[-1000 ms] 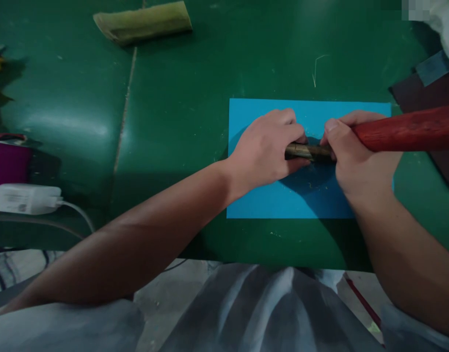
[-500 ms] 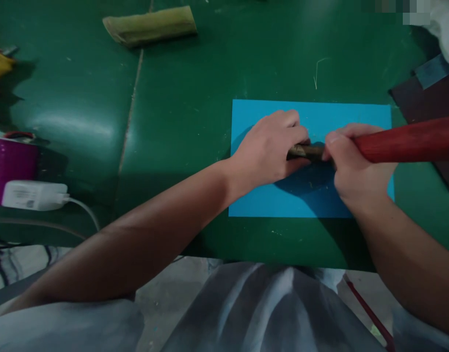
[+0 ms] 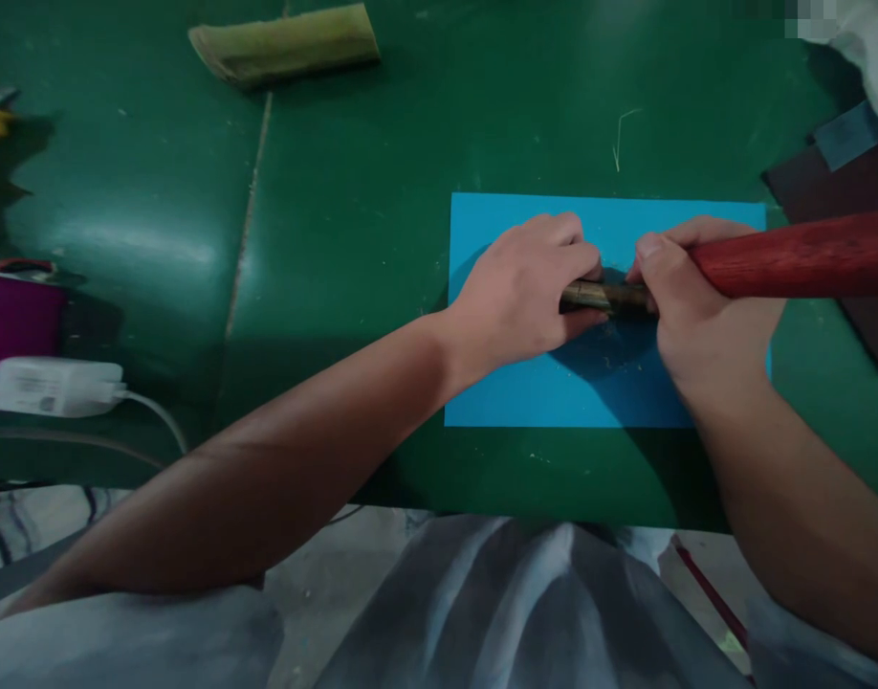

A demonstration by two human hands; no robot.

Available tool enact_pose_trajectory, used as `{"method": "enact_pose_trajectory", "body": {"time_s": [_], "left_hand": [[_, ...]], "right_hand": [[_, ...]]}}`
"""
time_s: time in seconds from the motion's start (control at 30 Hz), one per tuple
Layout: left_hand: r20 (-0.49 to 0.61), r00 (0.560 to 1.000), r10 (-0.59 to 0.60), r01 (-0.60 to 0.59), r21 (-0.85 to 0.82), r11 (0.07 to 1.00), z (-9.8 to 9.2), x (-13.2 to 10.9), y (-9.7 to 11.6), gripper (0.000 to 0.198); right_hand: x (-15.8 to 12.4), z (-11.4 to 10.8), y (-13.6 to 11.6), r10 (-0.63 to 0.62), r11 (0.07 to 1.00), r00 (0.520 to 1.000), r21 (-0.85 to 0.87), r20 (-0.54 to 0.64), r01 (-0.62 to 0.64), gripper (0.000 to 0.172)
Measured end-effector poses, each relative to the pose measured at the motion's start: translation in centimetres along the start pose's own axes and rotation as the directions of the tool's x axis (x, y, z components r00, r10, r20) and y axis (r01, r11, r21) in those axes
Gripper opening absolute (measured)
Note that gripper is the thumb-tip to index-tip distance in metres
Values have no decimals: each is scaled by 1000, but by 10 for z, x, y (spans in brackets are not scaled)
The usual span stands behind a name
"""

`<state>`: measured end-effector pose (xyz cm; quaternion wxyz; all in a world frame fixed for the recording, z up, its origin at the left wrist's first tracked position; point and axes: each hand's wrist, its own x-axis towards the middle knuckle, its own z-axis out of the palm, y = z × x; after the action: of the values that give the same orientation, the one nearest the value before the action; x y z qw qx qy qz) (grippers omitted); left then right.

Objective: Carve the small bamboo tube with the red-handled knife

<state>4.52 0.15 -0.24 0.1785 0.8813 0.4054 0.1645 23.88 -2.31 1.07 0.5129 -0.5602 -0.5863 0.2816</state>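
Observation:
A thin brown stick (image 3: 603, 295) lies over a blue sheet (image 3: 511, 397) on the green table. My left hand (image 3: 525, 292) is closed around the stick's left part and holds it down. My right hand (image 3: 697, 311) grips the near end of a thick red wooden handle (image 3: 804, 255) that runs off the right edge. The right thumb presses at the stick's right end. Whatever is at the handle's working end is hidden under my fingers. Small shavings lie on the sheet below the stick.
A split green-yellow piece of bamboo (image 3: 285, 43) lies at the back left. A purple cup (image 3: 12, 321) and a white power adapter (image 3: 52, 386) with its cable sit at the left edge. Dark sheets (image 3: 833, 182) and a white cloth (image 3: 869, 38) lie at the right.
My right hand with the red handle slid slightly right and back left along the stick. The left hand stayed put on the stick.

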Motion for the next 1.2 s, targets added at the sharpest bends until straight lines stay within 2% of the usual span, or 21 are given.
{"method": "enact_pose_trajectory", "body": {"time_s": [0.43, 0.57, 0.7, 0.93, 1.2], "left_hand": [[-1, 999, 32, -32, -23, 999, 3, 3, -4, 22], [4, 1000, 3, -3, -36, 999, 1, 4, -3, 26], [14, 1000, -13, 13, -26, 1000, 0, 5, -2, 23], [-19, 1000, 17, -17, -8, 1000, 2, 3, -4, 21], [-10, 1000, 9, -9, 5, 1000, 0, 2, -4, 22]], "right_hand": [[-6, 3, 5, -11, 1000, 1000, 22, 13, 11, 27], [-5, 2, 1, 1, 999, 1000, 42, -11, 0, 29], [-2, 3, -2, -18, 997, 998, 76, -68, 23, 24], [0, 4, -1, 14, 998, 998, 58, -54, -11, 23], [2, 6, -3, 12, 998, 999, 70, -45, -8, 21]]}}
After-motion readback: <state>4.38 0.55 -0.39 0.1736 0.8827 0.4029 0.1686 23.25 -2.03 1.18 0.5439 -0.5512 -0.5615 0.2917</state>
